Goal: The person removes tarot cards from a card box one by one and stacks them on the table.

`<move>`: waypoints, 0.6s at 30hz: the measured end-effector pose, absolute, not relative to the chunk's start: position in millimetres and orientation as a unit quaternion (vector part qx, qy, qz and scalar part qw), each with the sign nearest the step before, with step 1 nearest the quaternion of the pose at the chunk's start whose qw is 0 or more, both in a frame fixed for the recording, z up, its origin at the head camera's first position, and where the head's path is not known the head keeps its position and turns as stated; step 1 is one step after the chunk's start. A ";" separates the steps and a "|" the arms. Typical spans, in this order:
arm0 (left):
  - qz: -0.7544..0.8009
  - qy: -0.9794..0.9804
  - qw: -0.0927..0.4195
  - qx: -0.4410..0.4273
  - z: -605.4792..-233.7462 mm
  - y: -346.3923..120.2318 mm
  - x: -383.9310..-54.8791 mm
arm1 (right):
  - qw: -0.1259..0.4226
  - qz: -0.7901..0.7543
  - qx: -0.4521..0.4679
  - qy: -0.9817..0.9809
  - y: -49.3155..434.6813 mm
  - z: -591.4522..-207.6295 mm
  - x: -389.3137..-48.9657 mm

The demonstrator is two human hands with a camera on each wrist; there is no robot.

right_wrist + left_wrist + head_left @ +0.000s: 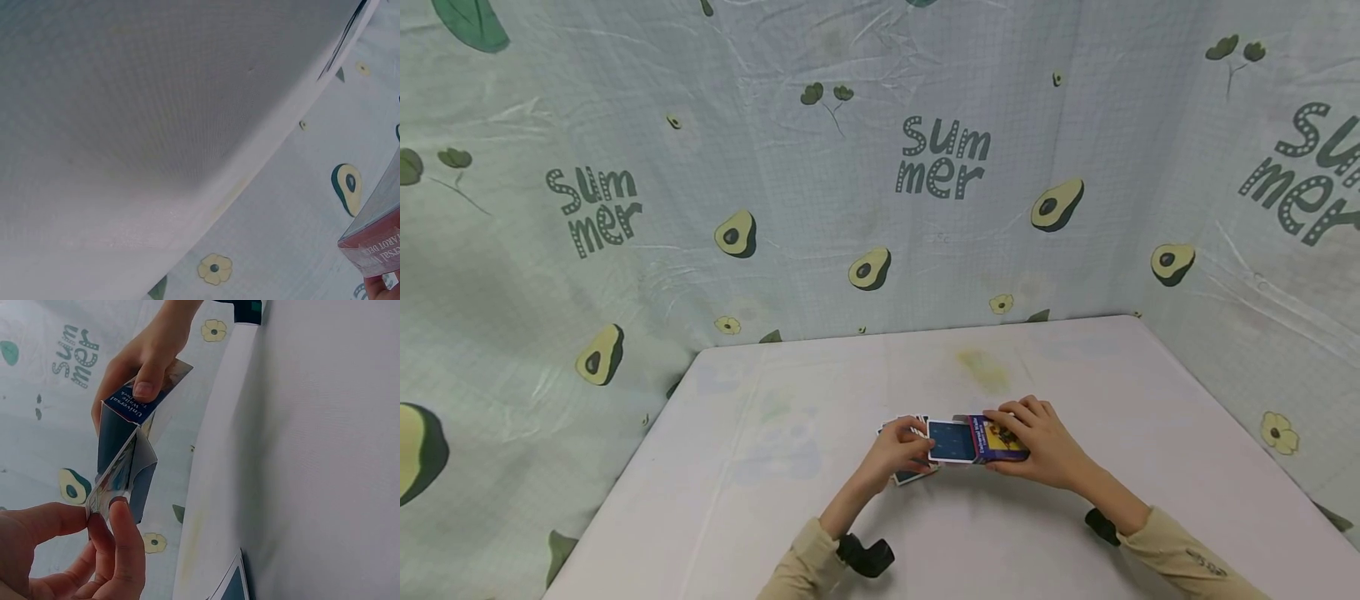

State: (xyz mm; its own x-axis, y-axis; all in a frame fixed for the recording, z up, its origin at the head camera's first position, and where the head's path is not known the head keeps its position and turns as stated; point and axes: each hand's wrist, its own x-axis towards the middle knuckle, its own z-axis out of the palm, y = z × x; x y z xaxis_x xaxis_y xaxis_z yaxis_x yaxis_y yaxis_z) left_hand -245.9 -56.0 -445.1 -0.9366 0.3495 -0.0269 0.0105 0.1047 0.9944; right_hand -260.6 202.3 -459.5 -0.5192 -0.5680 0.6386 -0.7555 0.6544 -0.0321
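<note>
My right hand (1036, 442) grips a purple and yellow tarot card box (1003, 442), its open end facing left. Part way out of that end is a tarot card (952, 441) with a dark blue back and white border. My left hand (895, 457) pinches the card's outer end between thumb and fingers. In the left wrist view the box flap (144, 453) stands open beside the card (115, 478). Beneath my left hand, more cards (913, 477) lie on the table, partly hidden by it. The right wrist view catches only the box's end (375, 250) and some fingertips.
A white-covered table (760, 517) spreads around both hands. Behind and at the sides hangs a pale cloth (820, 183) printed with avocados and lettering. Black straps with devices (867, 557) sit at the wrists.
</note>
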 end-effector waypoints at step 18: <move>0.655 0.738 0.134 0.094 -439.6 -64.5 -248.2 | 0.301 0.156 0.380 -0.860 205.1 -459.0 -260.1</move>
State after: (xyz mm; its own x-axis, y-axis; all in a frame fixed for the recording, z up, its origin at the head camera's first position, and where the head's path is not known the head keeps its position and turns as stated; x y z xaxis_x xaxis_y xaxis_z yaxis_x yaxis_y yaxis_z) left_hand -248.2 -64.5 -439.6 -0.9464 0.3144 -0.0745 -0.0366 0.1247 0.9915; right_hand -260.1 205.1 -459.0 -0.5296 -0.5594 0.6377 -0.7481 0.6624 -0.0402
